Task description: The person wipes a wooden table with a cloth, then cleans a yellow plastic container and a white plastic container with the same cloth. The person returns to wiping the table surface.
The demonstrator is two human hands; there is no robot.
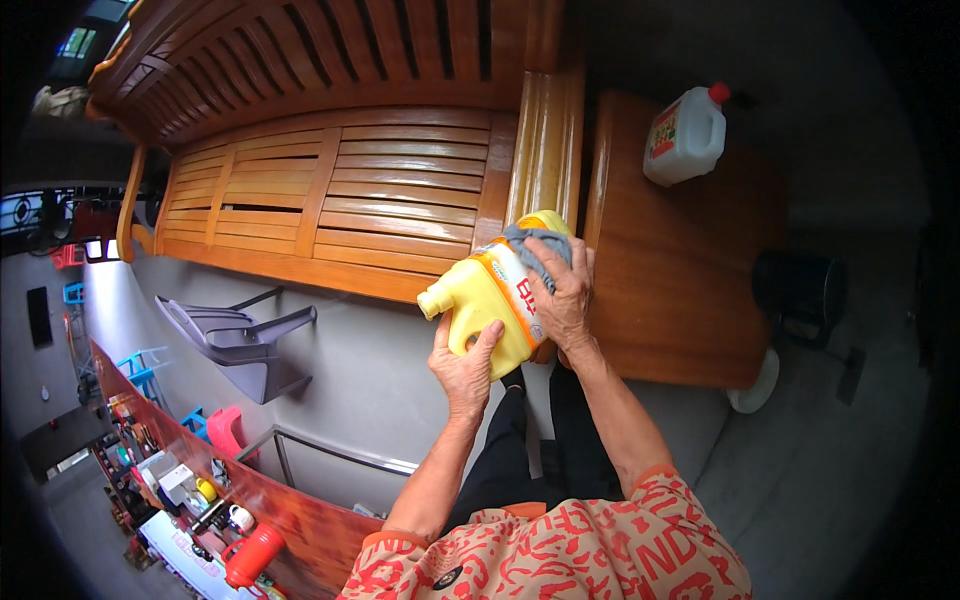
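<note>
2 jugs are in sight: 1 yellow plastic jug (487,305) held up in both hands, and 1 white jug with a red cap (687,135) standing on the wooden side table (680,270), well apart. The left hand (465,372) grips the yellow jug from below by its handle side; the right hand (565,300) presses 1 grey cloth (533,248) against its upper body. It lies tilted, spout to the left, with an orange-edged label, above the front edge of the slatted wooden bench (350,200). 1 grey plastic chair (240,340) lies tipped on the bare floor, leaving open room beside it.
</note>
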